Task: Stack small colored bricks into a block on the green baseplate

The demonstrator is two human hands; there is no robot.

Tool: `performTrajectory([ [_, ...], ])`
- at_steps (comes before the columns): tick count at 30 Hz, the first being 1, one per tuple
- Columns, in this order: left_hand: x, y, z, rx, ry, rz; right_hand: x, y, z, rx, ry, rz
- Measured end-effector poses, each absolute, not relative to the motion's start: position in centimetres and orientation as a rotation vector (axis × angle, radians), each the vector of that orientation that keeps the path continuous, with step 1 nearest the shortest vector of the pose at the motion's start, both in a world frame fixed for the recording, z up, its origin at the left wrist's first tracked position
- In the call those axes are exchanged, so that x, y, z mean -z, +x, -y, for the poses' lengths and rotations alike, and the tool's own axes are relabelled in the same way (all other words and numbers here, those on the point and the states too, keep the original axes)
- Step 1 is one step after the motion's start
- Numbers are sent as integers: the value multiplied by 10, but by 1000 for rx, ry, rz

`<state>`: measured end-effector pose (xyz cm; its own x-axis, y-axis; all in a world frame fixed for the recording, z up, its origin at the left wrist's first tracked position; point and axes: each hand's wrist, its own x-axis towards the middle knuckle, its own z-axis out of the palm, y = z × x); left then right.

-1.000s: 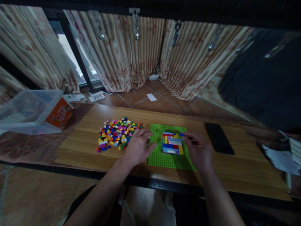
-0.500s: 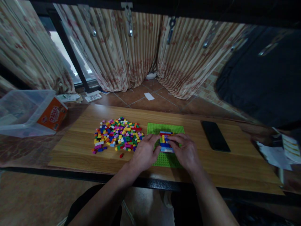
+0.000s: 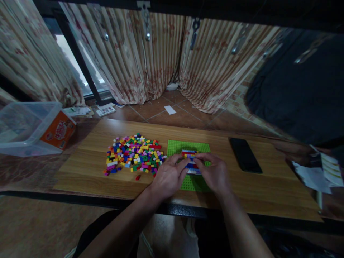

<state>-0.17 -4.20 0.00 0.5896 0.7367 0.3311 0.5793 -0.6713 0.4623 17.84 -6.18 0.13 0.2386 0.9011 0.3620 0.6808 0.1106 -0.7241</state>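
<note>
A small layered build of toy bricks [image 3: 192,166], with red, yellow, blue and white rows, sits on a green studded baseplate [image 3: 193,184]. My left hand [image 3: 168,176] is at its left side, fingers bent and the thumb reaching over its left edge. From the right, my right hand [image 3: 215,172] holds the build's upper right part between thumb and curled fingers. Whether a loose brick is between those fingertips is hidden. Left of the baseplate lies a pile of loose bricks [image 3: 134,153] in many colours, with a single red brick [image 3: 138,177] in front of it.
A black phone [image 3: 245,154] lies right of the baseplate on the wooden board [image 3: 268,193]. Beyond the right end are papers [image 3: 311,175]. At the far left stands a clear plastic bin [image 3: 29,143] with an orange label. Patterned curtains [image 3: 161,61] hang behind.
My left thumb has moved up and right, over the build's left edge. My right fingers have shifted slightly right and straightened a little. The build stays on the baseplate.
</note>
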Motion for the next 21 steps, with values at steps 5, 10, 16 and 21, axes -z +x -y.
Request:
performTrajectory([
  [5, 0, -1, 44, -712, 2505, -1108, -1, 185, 60, -295, -1665, 1387],
  [10, -3, 0, 45, -690, 2518, -1119, 1, 178, 57, -318, -1653, 1380],
  [16, -1, 1, 46, -688, 2489, -1136, 7, 177, 54, -388, -1644, 1337],
  [21, 1, 3, 46, -682, 2436, -1143, 8, 176, 52, -429, -1638, 1302],
])
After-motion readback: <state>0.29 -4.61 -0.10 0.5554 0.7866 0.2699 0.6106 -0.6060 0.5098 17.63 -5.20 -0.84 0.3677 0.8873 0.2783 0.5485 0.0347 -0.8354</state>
